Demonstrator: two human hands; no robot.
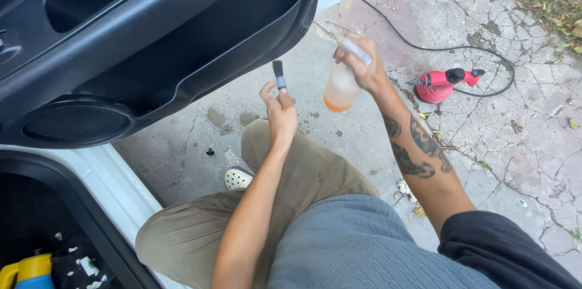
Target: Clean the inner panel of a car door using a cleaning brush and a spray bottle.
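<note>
A spray bottle [341, 87] with a little orange liquid is gripped by the right hand [362, 64]; a small brush [279, 75] is pinched by the left hand [280, 110]

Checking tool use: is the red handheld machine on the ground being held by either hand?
No. The red machine lies on the cracked pavement, clear of both hands.

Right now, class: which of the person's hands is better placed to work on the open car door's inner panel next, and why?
Probably the left hand: it holds the small brush upright, nearer the door panel. The right hand grips the spray bottle farther away.
</note>
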